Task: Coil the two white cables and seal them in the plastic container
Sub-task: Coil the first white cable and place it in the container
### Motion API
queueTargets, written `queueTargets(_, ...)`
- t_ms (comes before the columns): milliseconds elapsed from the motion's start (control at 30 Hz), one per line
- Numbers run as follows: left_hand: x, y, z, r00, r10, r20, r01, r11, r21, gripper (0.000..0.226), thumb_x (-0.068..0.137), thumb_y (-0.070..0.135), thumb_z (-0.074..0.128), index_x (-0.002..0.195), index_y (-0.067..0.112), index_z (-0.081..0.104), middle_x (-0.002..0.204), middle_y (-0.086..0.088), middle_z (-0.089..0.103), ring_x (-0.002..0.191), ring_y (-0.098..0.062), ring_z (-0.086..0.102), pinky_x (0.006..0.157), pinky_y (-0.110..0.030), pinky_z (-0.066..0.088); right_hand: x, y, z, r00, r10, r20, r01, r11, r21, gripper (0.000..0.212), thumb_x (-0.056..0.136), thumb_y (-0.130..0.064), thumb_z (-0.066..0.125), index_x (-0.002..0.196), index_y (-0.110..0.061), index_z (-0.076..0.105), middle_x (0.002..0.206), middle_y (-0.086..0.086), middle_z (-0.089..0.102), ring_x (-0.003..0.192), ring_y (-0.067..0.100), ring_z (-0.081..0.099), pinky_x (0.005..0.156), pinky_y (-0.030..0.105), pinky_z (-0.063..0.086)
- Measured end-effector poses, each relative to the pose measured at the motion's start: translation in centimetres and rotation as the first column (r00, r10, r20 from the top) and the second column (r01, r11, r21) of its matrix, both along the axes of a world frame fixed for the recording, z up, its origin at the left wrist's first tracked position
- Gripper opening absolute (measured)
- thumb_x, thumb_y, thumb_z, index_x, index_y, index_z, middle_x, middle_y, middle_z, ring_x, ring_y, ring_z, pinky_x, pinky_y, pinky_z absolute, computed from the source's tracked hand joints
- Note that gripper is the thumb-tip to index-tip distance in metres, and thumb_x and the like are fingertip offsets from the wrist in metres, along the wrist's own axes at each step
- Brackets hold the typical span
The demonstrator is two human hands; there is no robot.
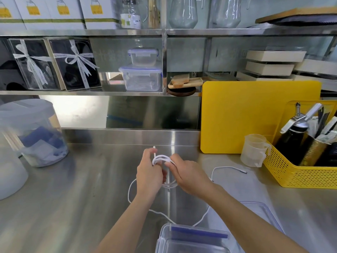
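My left hand (pixel 149 175) and my right hand (pixel 187 175) meet over the middle of the steel counter, both gripping a partly wound white cable coil (pixel 161 158). Its plug end sticks up above my left fingers. Loose white cable (pixel 129 190) trails left and down toward the open clear plastic container (pixel 165 238) at the bottom edge. Another stretch of white cable (pixel 228 168), ending in a plug, lies to the right; whether it is the second cable I cannot tell. The clear lid (pixel 262 210) with blue trim lies right of the container, partly under my right forearm.
A yellow basket (pixel 299 178) with bottles and tools stands at the right, a measuring cup (pixel 254 150) and yellow cutting board (pixel 255 115) beside it. A lidded translucent tub (pixel 34 132) sits at the left. Shelves behind hold boxes and stacked containers (pixel 141 70).
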State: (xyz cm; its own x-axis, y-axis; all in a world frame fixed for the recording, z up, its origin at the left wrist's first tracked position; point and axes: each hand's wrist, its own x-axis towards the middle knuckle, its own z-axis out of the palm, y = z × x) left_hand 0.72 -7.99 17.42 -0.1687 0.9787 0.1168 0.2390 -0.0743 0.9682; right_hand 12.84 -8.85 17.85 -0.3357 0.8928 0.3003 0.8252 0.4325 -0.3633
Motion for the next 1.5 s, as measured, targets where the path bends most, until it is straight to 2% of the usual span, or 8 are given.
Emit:
queueTargets(167, -1.4, 0.5, -0.7, 0.883, -0.158, 0.443, 0.24, 0.961, -0.135, 0.038, 0.075, -0.022, 0.048, 0.078, 0.01, 0.069, 0.077, -0.005, 0.071, 0.075, -0.021, 0.063, 0.068, -0.03, 0.052, 1.5, 0.3, -0.6, 0.993, 0.061, 0.101, -0.076, 0.985, 0.152, 0.029, 0.096, -0.038, 0.034, 0.101, -0.015, 0.051, 0.094, 0.008, 0.065, 0.083, 0.019, 0.049, 0.07, 0.026, 0.028)
queueTargets(367, -3.9, 0.7, -0.9, 0.405, -0.078, 0.911, 0.488, 0.861, -0.144, 0.024, 0.058, 0.002, 0.074, 0.079, 0.001, 0.065, 0.081, -0.014, 0.067, 0.085, -0.024, 0.064, 0.078, -0.051, 0.055, 3.2, 0.8, -1.3, 0.999, 0.042, 0.035, -0.049, 0.971, 0.233, 0.008, 0.079, -0.021, 0.066, 0.086, -0.023, 0.064, 0.087, 0.006, 0.053, 0.081, 0.022, 0.044, 0.06, 0.031, 0.036)
queueTargets(567, -1.7, 1.1, -1.5, 0.558, 0.22, 0.8, 0.098, 0.94, -0.327, 0.026, 0.081, -0.026, 0.043, 0.092, -0.002, 0.046, 0.088, -0.017, 0.05, 0.074, -0.033, 0.059, 0.087, -0.048, 0.049, 2.3, 0.8, -3.0, 0.997, 0.032, -0.065, -0.022, 0.987, 0.161, 0.013, 0.083, -0.009, 0.062, 0.095, -0.009, 0.066, 0.084, 0.011, 0.057, 0.069, 0.02, 0.05, 0.055, 0.033, 0.047)
queueTargets(767, -1.9, 1.2, -1.9, 0.571, 0.239, 0.785, 0.26, 0.855, -0.45, 0.019, 0.079, -0.019, 0.038, 0.083, -0.003, 0.048, 0.083, -0.022, 0.048, 0.061, -0.033, 0.065, 0.049, -0.027, 0.057, 2.0, 0.2, -4.0, 0.997, -0.001, -0.073, 0.022, 0.962, 0.274, 0.023, 0.065, -0.002, 0.078, 0.085, -0.01, 0.069, 0.076, 0.008, 0.063, 0.072, 0.01, 0.045, 0.059, 0.006, 0.036)
queueTargets(1000, -2.1, 0.9, -2.3, 0.699, 0.018, 0.715, 0.391, 0.827, -0.403, 0.025, 0.087, -0.02, 0.035, 0.096, -0.006, 0.054, 0.078, -0.018, 0.056, 0.07, -0.023, 0.058, 0.048, -0.033, 0.059, 2.8, 0.2, -4.2, 0.979, -0.012, -0.204, 0.014, 1.0, 0.008, 0.024, 0.084, -0.006, 0.048, 0.105, -0.009, 0.061, 0.095, -0.006, 0.04, 0.072, 0.003, 0.045, 0.065, 0.006, 0.036)
queueTargets(1133, -1.2, 0.4, -2.2, 0.792, -0.111, 0.6, 0.404, 0.832, -0.379, 0.023, 0.088, -0.017, 0.038, 0.092, -0.005, 0.057, 0.071, -0.013, 0.052, 0.066, -0.019, 0.054, 0.06, -0.035, 0.056, 1.7, -0.2, -4.0, 0.981, -0.143, -0.128, 0.163, 0.973, 0.161, 0.037, 0.085, -0.027, 0.061, 0.118, -0.014, 0.053, 0.092, -0.003, 0.054, 0.068, 0.01, 0.053, 0.059, 0.018, 0.047)
queueTargets(1300, -0.1, -0.7, -2.0, 0.919, -0.229, 0.321, 0.335, 0.883, -0.328, 0.018, 0.093, -0.004, 0.043, 0.085, 0.006, 0.056, 0.067, -0.01, 0.056, 0.063, -0.02, 0.057, 0.071, -0.034, 0.055, 0.9, 0.2, -4.0, 0.952, -0.296, 0.074, 0.265, 0.923, 0.278, 0.056, 0.045, -0.019, 0.091, 0.096, -0.011, 0.068, 0.072, 0.0, 0.065, 0.046, 0.012, 0.056, 0.037, 0.011, 0.037)
queueTargets(1500, 0.2, -0.7, -2.6, 0.922, -0.324, -0.212, 0.288, 0.94, -0.186, 0.02, 0.098, 0.013, 0.035, 0.11, 0.017, 0.051, 0.113, -0.005, 0.05, 0.1, -0.017, 0.049, 0.09, -0.028, 0.039, 1.1, 0.5, -3.7, 0.938, -0.294, -0.181, 0.277, 0.954, -0.117, 0.017, 0.09, -0.01, 0.053, 0.104, -0.012, 0.062, 0.1, 0.005, 0.06, 0.083, 0.018, 0.056, 0.076, 0.025, 0.047)
